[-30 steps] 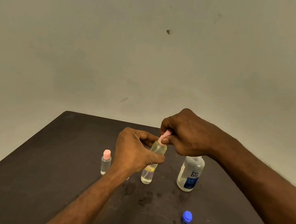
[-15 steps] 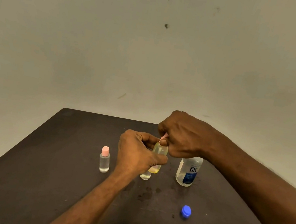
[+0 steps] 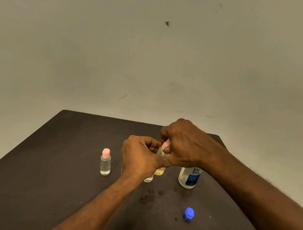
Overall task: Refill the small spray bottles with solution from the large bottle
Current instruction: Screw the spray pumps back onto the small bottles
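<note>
Above mid-table, right hand [image 3: 185, 145] pinches the pink plastic cap [image 3: 166, 144] atop a small clear yellowish-liquid bottle [image 3: 162, 153], gripped by left hand [image 3: 140, 156]; bottle sits lower than a second ago. Large clear blue-labelled bottle [image 3: 189, 177] stands right, blue ribbed cap [image 3: 189, 213] nearer, pink-capped clear bottle [image 3: 105, 162] left, dark matte table [image 3: 39, 176].

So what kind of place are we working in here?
Hard to say for sure: probably a plain room at home or a makeshift work spot, not a lab. All that shows is a bare, scuffed wall, a dark stained table and a shop-bought solution bottle.
</note>
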